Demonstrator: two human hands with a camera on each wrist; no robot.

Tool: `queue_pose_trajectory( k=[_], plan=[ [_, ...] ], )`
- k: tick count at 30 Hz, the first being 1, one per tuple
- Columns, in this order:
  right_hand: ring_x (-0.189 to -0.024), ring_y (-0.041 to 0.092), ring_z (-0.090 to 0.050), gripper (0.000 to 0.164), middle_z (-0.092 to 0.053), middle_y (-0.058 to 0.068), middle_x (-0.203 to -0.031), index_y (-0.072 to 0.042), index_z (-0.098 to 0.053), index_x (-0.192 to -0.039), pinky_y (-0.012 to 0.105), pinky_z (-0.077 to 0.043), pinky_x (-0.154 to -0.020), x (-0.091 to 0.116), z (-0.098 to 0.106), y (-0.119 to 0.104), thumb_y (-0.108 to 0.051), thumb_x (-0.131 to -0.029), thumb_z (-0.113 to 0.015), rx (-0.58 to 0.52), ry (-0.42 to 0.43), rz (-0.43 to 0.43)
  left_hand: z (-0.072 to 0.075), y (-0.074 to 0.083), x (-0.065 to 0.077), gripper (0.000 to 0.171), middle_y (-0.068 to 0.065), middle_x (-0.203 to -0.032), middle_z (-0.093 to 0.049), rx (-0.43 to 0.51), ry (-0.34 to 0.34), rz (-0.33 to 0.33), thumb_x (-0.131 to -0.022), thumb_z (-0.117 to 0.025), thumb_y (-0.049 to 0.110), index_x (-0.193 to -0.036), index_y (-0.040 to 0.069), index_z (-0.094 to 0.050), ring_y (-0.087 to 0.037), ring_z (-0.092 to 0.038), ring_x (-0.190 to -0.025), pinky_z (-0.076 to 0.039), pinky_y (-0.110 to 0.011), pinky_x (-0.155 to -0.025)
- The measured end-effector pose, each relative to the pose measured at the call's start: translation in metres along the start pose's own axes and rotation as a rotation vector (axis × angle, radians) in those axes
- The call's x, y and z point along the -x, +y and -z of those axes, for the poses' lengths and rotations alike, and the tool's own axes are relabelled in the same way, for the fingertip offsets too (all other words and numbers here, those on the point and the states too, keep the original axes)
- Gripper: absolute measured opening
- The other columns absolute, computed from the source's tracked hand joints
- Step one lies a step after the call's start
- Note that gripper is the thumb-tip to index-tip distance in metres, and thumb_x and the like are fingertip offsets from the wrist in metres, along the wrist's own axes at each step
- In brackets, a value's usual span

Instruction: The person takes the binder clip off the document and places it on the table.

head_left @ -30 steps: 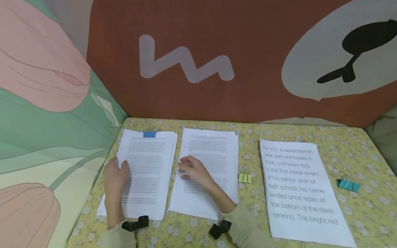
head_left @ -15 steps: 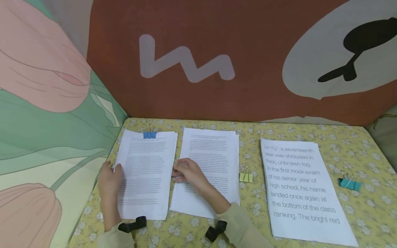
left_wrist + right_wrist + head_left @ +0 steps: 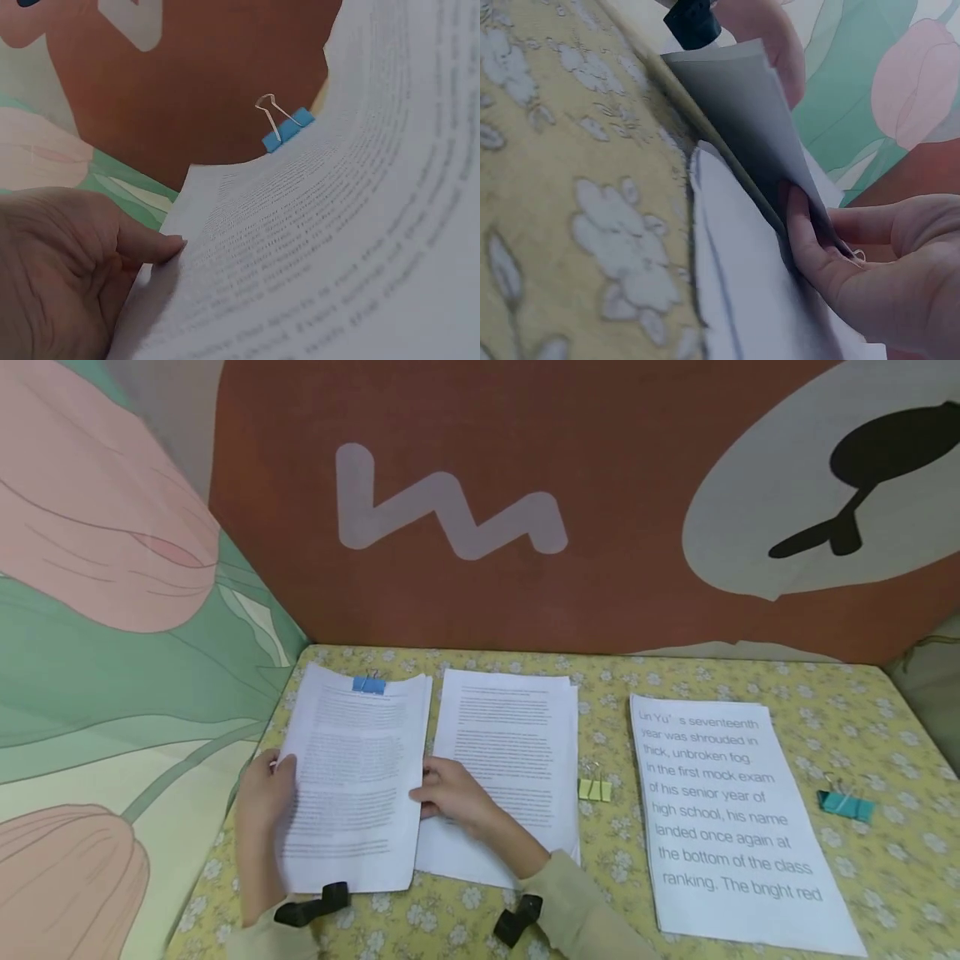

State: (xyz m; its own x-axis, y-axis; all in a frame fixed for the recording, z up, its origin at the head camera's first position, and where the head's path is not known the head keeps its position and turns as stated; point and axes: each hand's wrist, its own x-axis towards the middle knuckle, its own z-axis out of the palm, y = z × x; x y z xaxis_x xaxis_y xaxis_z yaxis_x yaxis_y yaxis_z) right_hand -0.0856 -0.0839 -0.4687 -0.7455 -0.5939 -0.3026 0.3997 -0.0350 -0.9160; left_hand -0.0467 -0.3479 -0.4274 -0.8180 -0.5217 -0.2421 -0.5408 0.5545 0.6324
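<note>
A bowed rectangular stack of white printed paper [image 3: 348,777], its top edge held in a blue, wire-handled binder clip [image 3: 369,685], is pinched at opposite sides by the left hand [image 3: 262,793] and right hand [image 3: 459,799], above a yellow flower-patterned covering [image 3: 615,852], seemingly cloth.

Dim wrist pics, nr print [image 3: 330,298] blurry

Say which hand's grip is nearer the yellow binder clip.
Right. The right grip pinches the blue-clipped paper stack by its right edge, left of the yellow binder clip; the left grip holds that stack's opposite edge, farther away.
</note>
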Motion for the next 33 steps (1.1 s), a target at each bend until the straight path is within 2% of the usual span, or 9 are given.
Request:
queue_pose_trajectory(
  k=[4,9,13,18,21,27,33],
  plan=[
    [-0.092,0.032,-0.076,0.041,-0.075,0.021,-0.108,0.01,-0.058,-0.137,0.037,-0.064,-0.075,0.002,0.007,-0.004,0.008,-0.096,-0.061,0.003,0.02,0.026,0.004,0.013,0.004,0.042,-0.015,-0.09,-0.06,0.062,0.012,-0.019,-0.111,-0.043,0.026,-0.131,-0.008,-0.057,-0.021,-0.054,-0.07,-0.042,-0.035,-0.063],
    [-0.09,0.031,-0.076,0.043,-0.074,0.023,-0.108,0.011,-0.057,-0.138,0.037,-0.064,-0.076,0.006,0.016,-0.012,0.009,-0.095,-0.061,-0.012,0.032,0.042,0.005,0.025,0.011,0.041,-0.013,-0.092,-0.062,0.146,0.049,-0.029,-0.111,-0.045,0.026,-0.131,-0.007,-0.058,-0.016,-0.056,-0.067,-0.045,-0.028,-0.058],
    [-0.085,0.026,-0.076,0.038,-0.075,0.023,-0.107,0.011,-0.06,-0.132,0.036,-0.064,-0.075,0.008,0.025,-0.017,0.005,-0.095,-0.063,-0.03,0.056,0.044,0.006,0.036,0.017,0.041,-0.012,-0.096,-0.066,0.248,0.076,-0.042,-0.111,-0.047,0.028,-0.133,-0.004,-0.058,-0.011,-0.06,-0.066,-0.048,-0.024,-0.055],
    [-0.079,0.021,-0.076,0.034,-0.076,0.022,-0.105,0.009,-0.063,-0.13,0.033,-0.063,-0.07,0.01,0.035,-0.024,-0.007,-0.1,-0.065,-0.037,0.085,0.062,0.004,0.051,0.026,0.041,-0.01,-0.1,-0.069,0.347,0.091,-0.091,-0.11,-0.05,0.029,-0.133,-0.003,-0.059,-0.007,-0.062,-0.066,-0.052,-0.022,-0.057],
    [-0.08,0.02,-0.076,0.034,-0.076,0.022,-0.105,0.008,-0.064,-0.131,0.031,-0.062,-0.068,0.012,0.04,-0.029,-0.008,-0.101,-0.065,-0.035,0.121,0.086,0.001,0.058,0.03,0.039,-0.006,-0.094,-0.069,0.397,0.103,-0.118,-0.109,-0.052,0.028,-0.131,-0.003,-0.06,-0.007,-0.063,-0.064,-0.052,-0.021,-0.055],
    [-0.079,0.018,-0.074,0.031,-0.076,0.021,-0.102,0.008,-0.065,-0.129,0.027,-0.058,-0.065,0.019,0.049,-0.042,-0.005,-0.1,-0.064,0.01,0.229,0.146,-0.008,0.069,0.034,0.035,0.006,-0.086,-0.068,0.515,0.089,-0.1,-0.109,-0.054,0.026,-0.129,-0.002,-0.06,-0.008,-0.065,-0.064,-0.053,-0.021,-0.054],
    [-0.083,0.023,-0.076,0.031,-0.076,0.022,-0.103,0.009,-0.065,-0.129,0.03,-0.06,-0.068,0.033,0.067,-0.057,-0.004,-0.101,-0.062,0.1,0.257,0.196,-0.022,0.079,0.042,0.033,0.007,-0.089,-0.068,0.561,0.044,-0.088,-0.109,-0.054,0.026,-0.128,-0.001,-0.058,-0.007,-0.065,-0.066,-0.054,-0.02,-0.058]
  ],
)
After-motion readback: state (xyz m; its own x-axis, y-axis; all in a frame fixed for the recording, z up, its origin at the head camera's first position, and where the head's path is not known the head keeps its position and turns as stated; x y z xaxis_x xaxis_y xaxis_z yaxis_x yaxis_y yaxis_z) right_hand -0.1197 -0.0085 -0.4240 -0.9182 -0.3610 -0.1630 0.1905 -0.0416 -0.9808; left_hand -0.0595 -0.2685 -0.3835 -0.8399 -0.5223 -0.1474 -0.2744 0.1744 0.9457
